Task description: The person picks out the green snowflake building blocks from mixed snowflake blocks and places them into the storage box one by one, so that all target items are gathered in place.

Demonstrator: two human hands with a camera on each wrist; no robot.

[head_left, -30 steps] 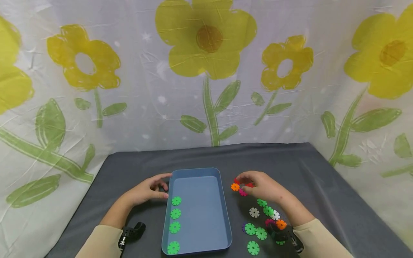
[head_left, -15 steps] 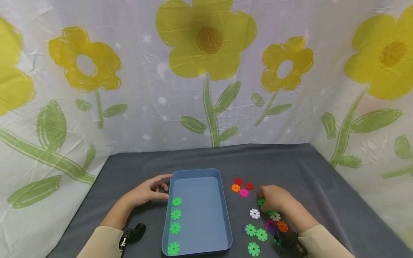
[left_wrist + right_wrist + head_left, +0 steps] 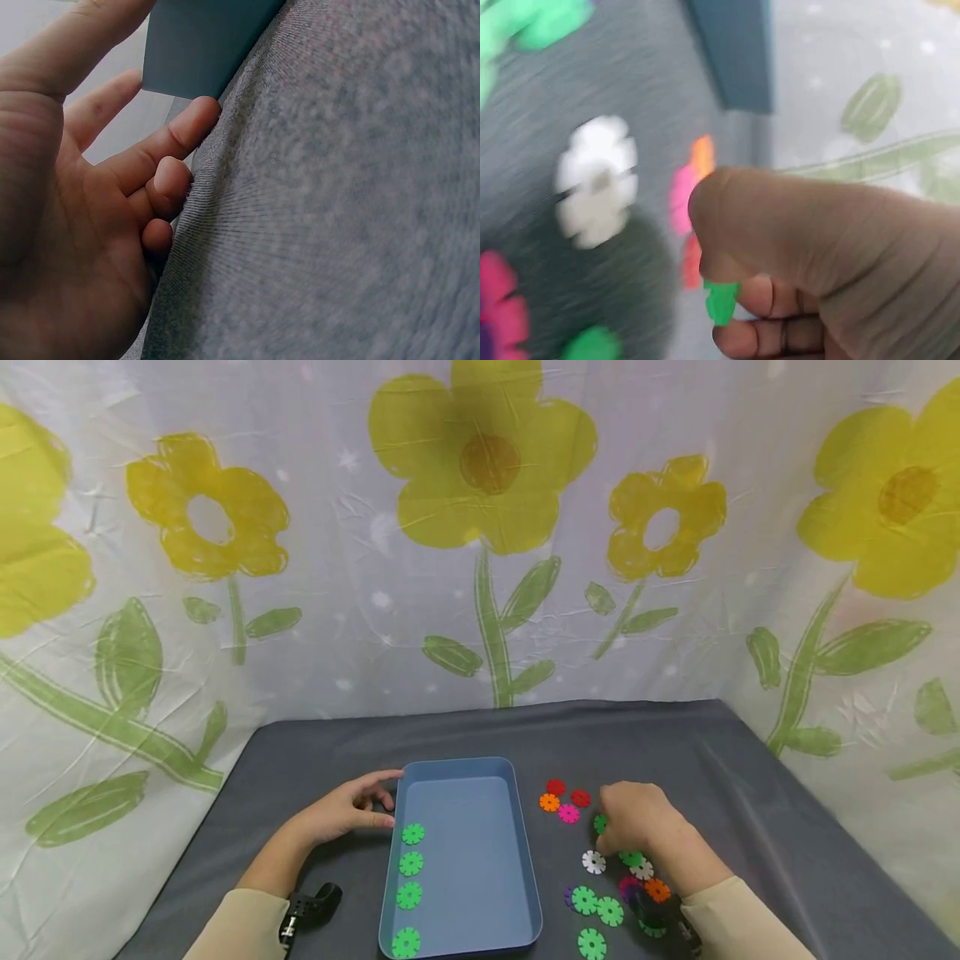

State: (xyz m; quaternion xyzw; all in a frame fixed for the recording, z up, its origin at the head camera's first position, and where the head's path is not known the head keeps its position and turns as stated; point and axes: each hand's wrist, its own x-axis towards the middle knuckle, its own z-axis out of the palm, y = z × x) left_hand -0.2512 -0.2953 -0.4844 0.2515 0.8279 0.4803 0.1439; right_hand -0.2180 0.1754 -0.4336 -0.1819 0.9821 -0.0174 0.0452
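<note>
My right hand (image 3: 637,817) pinches a green notched plastic disc (image 3: 721,303) between thumb and fingers, above the loose discs right of the tray; the disc's green edge shows past the fingertips in the right wrist view. At the left side of the blue-grey tray (image 3: 472,860) is my left hand (image 3: 347,810), thumb and index fingertips right at the rim, the other fingers loosely bent. In the left wrist view this hand (image 3: 90,202) lies beside the tray wall (image 3: 199,52). Several green discs, one of them the nearest disc (image 3: 406,942), form a column along the tray's left inner side.
Red, orange and pink discs (image 3: 568,813) lie in a small group right of the tray. Nearer are a white disc (image 3: 594,862), more green discs (image 3: 592,943), and an orange disc (image 3: 657,890) partly among others under the right forearm. Dark cloth (image 3: 315,752) covers the table.
My right hand has left the red and pink discs, moved right and nearer to the green ones, and now lifts a green disc, shifting slightly left. The left hand has stayed at the tray.
</note>
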